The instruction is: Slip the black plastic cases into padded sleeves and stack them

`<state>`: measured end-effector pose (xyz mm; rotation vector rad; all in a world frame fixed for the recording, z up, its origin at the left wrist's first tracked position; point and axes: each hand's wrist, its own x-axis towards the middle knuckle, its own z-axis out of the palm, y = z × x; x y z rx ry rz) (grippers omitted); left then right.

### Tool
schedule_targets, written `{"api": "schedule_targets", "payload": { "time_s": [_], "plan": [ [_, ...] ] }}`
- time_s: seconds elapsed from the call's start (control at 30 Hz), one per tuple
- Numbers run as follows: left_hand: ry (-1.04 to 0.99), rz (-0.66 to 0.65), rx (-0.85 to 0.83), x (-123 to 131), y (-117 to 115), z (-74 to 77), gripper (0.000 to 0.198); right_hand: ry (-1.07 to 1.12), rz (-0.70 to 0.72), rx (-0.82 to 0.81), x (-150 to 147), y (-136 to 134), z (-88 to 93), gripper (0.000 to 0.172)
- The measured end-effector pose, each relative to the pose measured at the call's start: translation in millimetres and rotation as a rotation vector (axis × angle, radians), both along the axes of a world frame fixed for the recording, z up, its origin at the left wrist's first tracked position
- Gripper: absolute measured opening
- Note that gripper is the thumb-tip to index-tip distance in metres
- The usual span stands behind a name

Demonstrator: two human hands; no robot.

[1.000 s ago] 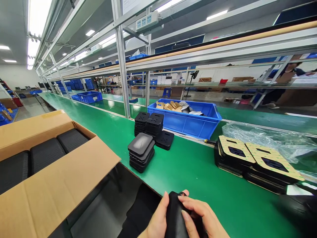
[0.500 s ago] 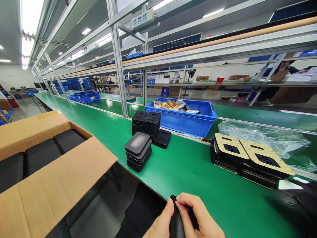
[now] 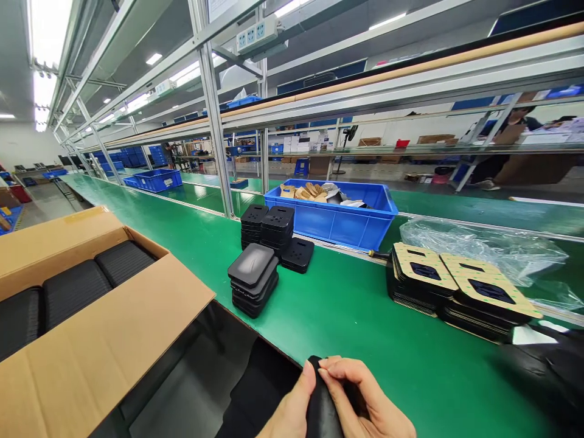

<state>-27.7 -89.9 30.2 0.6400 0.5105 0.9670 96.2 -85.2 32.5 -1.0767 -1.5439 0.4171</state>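
Observation:
A black item point(image 3: 322, 404) is held at the bottom of the view, over the near edge of the green table. My left hand point(image 3: 292, 401) grips its left side, thumb near the top end. My right hand point(image 3: 365, 395) pinches its upper right edge with thumb and fingers. The lower part of the item runs out of the frame. Beyond my hands stands a stack of black rounded plates point(image 3: 253, 267), with stacks of black plates with cut-outs point(image 3: 277, 222) behind it.
An open cardboard box point(image 3: 132, 310) with black pieces lies left. A blue bin point(image 3: 337, 222) stands behind the stacks. Right are stacks of yellow-backed plates point(image 3: 488, 286), clear plastic wrap point(image 3: 483, 246), a screwdriver point(image 3: 378, 254) and a blurred black object point(image 3: 547, 371).
The view has shifted slightly. Both hands keep hold of the black item, which has tilted a little, its top end now slightly further left.

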Motion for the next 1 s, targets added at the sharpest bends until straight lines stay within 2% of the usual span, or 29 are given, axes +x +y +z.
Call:
{"api": "schedule_targets", "payload": {
  "time_s": [0.1,0.23,0.3,0.43,0.63,0.7,0.87,1.0],
  "plan": [
    [0.031,-0.004,-0.034,1.4,-1.0,-1.1,0.065,-0.051,0.034,0.011,2.4,1.4,1.7,0.005],
    [0.024,-0.016,-0.047,3.5,-0.7,1.4,0.067,0.023,0.147,-0.104,10.2,2.2,1.6,0.009],
    [0.029,-0.032,-0.037,3.0,0.0,4.3,0.066,0.008,0.133,-0.100,15.2,2.2,4.3,0.010],
    [0.024,-0.028,0.002,1.2,1.3,9.5,0.068,-0.206,0.015,0.127,23.1,3.5,12.5,0.020],
    [-0.012,-0.021,0.031,0.8,2.4,10.3,0.062,-0.382,0.044,0.358,24.6,6.5,16.9,0.035],
    [-0.024,-0.026,0.028,-0.2,1.6,10.0,0.062,-0.399,0.022,0.383,23.5,7.7,17.7,0.031],
    [-0.034,-0.067,-0.020,-1.0,-2.7,9.1,0.062,-0.408,-0.025,0.335,20.9,14.5,19.7,0.004],
    [-0.068,-0.108,-0.073,3.5,-2.7,5.0,0.062,-0.457,0.026,0.337,25.8,19.4,24.3,0.009]
  ]
}}
